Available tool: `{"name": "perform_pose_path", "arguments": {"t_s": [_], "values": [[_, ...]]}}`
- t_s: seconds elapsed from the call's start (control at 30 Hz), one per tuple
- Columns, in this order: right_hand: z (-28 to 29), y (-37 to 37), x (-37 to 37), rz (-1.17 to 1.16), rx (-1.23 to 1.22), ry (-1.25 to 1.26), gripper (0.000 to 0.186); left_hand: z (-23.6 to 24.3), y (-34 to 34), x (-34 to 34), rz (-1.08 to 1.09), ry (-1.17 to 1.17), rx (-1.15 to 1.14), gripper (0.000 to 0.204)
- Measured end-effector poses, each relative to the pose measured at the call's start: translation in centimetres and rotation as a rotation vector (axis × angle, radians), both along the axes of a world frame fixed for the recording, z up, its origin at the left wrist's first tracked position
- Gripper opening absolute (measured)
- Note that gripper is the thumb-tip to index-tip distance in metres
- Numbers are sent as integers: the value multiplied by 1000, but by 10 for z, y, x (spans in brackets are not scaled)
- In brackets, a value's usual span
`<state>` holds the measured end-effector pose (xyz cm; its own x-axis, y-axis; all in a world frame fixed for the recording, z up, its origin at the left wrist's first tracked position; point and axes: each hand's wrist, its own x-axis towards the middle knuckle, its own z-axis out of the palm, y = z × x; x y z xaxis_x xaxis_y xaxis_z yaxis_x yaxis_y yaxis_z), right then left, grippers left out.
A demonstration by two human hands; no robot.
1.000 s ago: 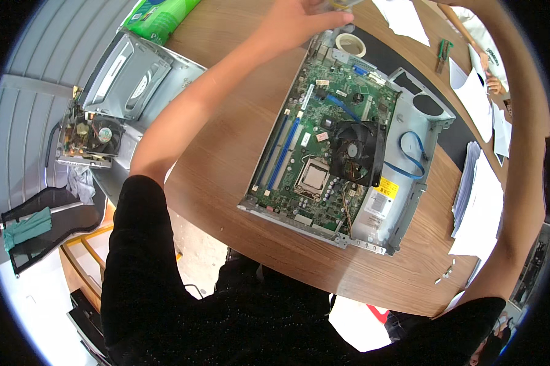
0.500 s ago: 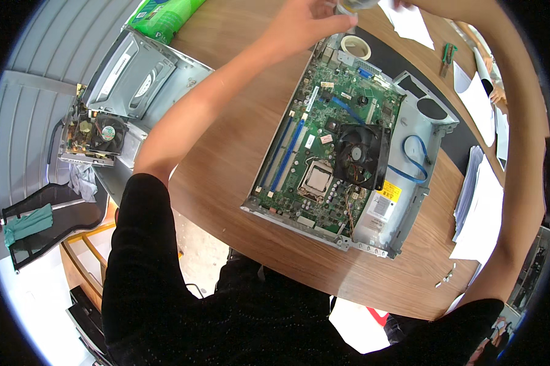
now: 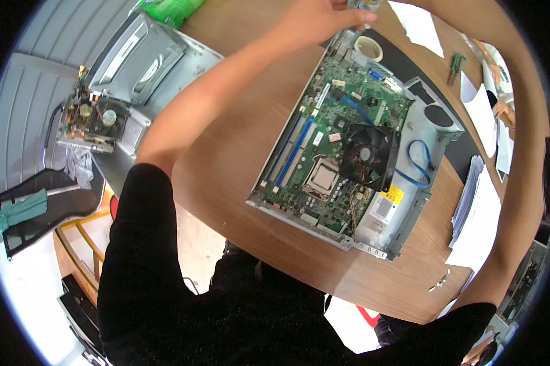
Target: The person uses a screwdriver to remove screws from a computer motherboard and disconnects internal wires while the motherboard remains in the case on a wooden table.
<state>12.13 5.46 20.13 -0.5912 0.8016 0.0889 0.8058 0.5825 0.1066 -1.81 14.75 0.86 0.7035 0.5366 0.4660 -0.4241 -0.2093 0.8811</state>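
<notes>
My left hand is at the top edge, past the far end of an opened computer case. Its fingers are closed on a small greyish, clear-looking object, cut off by the frame. My right forearm curves up along the right side, and its hand is beyond the top edge. Inside the case lies a green motherboard with blue-edged memory slots. A bare silver processor sits in its socket. A black fan rests over the board beside it, and a blue cable loops to its right.
A roll of tape lies beyond the case. Paper stacks, green-handled pliers and small pale bits are to the right. Another opened metal case stands left, near a green package. Another person's hand shows far right.
The view has shifted slightly, so the case appears a little farther right and lower. My left hand still grips the small object. My right fingertips, barely visible before, have left the frame.
</notes>
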Motion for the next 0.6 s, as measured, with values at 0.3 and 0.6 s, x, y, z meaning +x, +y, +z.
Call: {"name": "perform_pose_path", "arguments": {"t_s": [0.3,0.6], "values": [[40,-18,-48,-777,-436,381,61,40,-12,-19,-41,230,126,43],[24,14,-54,-792,-477,-142,50,56,-34,-31,307,156,445,35]]}}
